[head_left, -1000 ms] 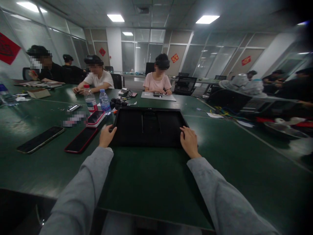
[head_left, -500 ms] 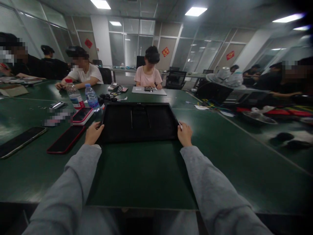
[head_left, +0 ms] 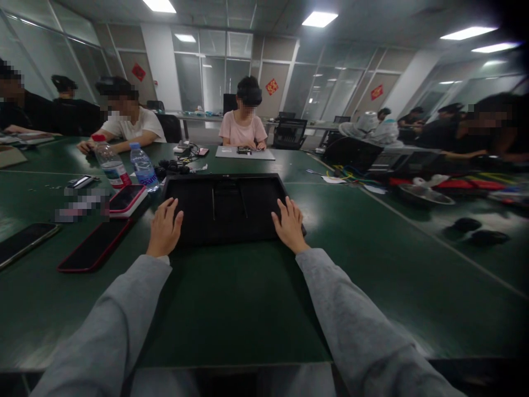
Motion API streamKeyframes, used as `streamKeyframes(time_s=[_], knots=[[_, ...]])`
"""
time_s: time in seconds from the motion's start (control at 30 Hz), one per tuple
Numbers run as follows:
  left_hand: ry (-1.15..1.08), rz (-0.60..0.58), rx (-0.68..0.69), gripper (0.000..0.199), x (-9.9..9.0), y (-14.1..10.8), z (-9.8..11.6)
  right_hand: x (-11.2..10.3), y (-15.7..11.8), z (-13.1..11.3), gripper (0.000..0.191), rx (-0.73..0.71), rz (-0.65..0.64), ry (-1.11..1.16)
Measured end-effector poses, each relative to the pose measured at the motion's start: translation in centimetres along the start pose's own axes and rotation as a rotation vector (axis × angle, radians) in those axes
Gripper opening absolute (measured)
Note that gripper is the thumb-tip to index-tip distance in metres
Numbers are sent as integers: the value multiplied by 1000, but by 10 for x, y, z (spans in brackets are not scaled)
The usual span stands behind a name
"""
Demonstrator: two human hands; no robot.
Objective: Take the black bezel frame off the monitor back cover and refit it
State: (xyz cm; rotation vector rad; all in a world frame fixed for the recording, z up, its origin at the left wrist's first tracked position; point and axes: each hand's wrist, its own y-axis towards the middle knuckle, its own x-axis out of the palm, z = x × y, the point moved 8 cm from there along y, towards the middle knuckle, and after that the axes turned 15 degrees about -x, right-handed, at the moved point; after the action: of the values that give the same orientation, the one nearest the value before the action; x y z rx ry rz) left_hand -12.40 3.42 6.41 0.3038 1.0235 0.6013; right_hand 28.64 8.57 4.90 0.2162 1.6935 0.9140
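A shallow black rectangular tray-like frame [head_left: 227, 229] lies flat on the green table [head_left: 239, 303], with two thin upright lines showing in its middle. My left hand [head_left: 164, 229] is over its left edge, fingers spread and holding nothing. Over the right part of the frame is my right hand [head_left: 290, 225], also with fingers apart and nothing in it. Whether the fingertips touch the frame is not clear.
Left of the frame are two plastic bottles [head_left: 144, 168], a phone in a red case [head_left: 97, 245], a pink-edged device [head_left: 128, 198] and another phone [head_left: 27, 242]. Black cables lie behind. Across the table a person in pink [head_left: 243, 129] works at a grey board.
Both hands have let go of the frame's side edges and opened, moving slightly inward over it. The whole view has shifted a little, so the objects appear further left.
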Motion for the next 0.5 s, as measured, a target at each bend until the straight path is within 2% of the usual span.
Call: streamKeyframes(time_s=[0.1,0.23,0.37,0.5], knots=[[135,-142,80,60,23,-8,9,10,0,3,61,1,-66,7],[247,-196,101,57,35,-13,12,19,2,7,60,17,-121,-1],[203,-150,99,51,25,-13,18,18,2,5,56,5,-97,-11],[137,8,74,44,-2,-3,11,10,1,0,52,-9,-47,-8]])
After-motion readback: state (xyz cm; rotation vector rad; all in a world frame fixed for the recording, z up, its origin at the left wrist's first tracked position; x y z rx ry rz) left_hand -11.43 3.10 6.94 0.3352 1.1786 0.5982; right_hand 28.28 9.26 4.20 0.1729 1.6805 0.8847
